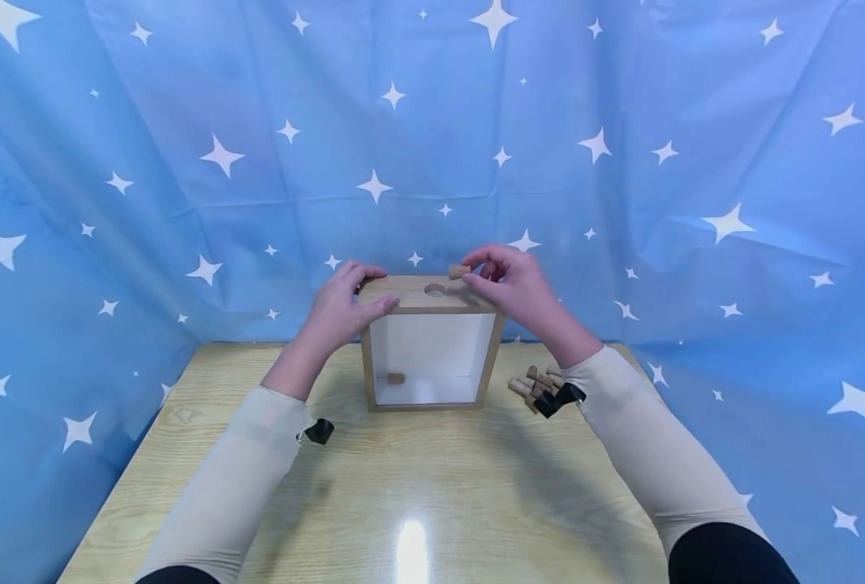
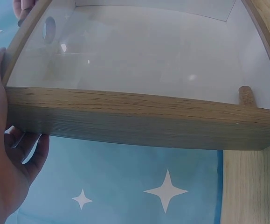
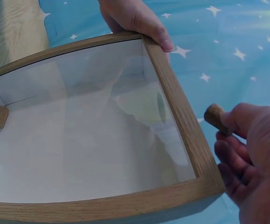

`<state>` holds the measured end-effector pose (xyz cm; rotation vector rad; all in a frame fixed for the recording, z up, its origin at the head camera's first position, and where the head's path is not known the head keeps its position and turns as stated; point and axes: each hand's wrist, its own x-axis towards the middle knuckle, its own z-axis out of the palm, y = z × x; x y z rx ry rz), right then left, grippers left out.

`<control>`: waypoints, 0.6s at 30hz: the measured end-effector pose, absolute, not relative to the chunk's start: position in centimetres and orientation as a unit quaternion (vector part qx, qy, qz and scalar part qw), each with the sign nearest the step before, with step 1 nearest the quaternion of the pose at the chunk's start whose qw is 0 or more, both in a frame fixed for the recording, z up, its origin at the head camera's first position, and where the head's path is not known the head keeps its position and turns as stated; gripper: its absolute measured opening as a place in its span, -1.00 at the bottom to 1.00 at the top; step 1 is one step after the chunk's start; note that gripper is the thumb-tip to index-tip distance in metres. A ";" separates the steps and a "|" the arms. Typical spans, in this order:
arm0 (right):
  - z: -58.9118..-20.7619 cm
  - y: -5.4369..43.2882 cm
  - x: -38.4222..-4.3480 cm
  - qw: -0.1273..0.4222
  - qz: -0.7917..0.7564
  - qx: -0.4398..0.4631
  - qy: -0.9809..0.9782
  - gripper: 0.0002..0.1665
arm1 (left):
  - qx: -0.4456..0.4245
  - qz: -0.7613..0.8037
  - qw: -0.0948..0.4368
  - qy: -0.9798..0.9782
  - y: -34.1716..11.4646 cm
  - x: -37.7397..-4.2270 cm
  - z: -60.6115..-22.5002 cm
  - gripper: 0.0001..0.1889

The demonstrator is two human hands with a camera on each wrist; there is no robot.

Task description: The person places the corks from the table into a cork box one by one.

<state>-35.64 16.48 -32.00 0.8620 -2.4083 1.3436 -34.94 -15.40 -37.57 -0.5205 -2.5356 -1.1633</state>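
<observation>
A wooden box frame [image 1: 424, 407] with a clear front and a white interior stands upright on the table, a round hole [image 1: 436, 289] in its top. My left hand [image 1: 340, 312] grips the top left corner, thumb on the top and fingers around the side. Just above the top, right of the hole, my right hand [image 1: 513, 284] pinches a cork [image 1: 459, 272] between thumb and fingers. In the right wrist view this cork [image 3: 216, 117] is held apart from the frame. Inside the box, one cork [image 1: 396, 378] lies at the bottom left, seen also in the left wrist view [image 2: 247, 96].
Several loose corks [image 1: 531, 383] lie in a pile on the table right of the box, partly hidden by the black wrist camera [image 1: 558, 400]. The wood-grain table [image 1: 432, 478] ends behind the box at a blue curtain [image 1: 432, 146] with white stars.
</observation>
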 end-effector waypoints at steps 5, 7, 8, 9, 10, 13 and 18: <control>-31.9 15.9 -35.8 0.112 0.452 0.292 -0.836 -0.76 | -0.183 -0.408 0.150 -0.882 -15.3 -34.9 -37.6 -0.32; -31.8 15.6 -35.9 0.110 0.445 0.294 -0.838 -0.77 | -0.182 -0.409 0.151 -0.881 -15.3 -34.9 -37.6 -0.32; -31.8 15.5 -35.9 0.109 0.443 0.296 -0.839 -0.76 | -0.182 -0.410 0.151 -0.881 -15.3 -34.9 -37.6 -0.31; -31.8 15.4 -36.0 0.109 0.439 0.298 -0.841 -0.76 | -0.181 -0.410 0.151 -0.881 -15.3 -34.9 -37.6 -0.32; -31.8 15.2 -36.0 0.109 0.436 0.302 -0.841 -0.77 | -0.180 -0.411 0.151 -0.881 -15.3 -34.9 -37.6 -0.32; -31.7 14.9 -35.9 0.108 0.427 0.310 -0.843 -0.77 | -0.178 -0.413 0.151 -0.881 -15.3 -34.9 -37.6 -0.31; -31.7 14.6 -36.0 0.109 0.404 0.328 -0.847 -0.76 | -0.178 -0.412 0.150 -0.881 -15.3 -34.8 -37.6 -0.32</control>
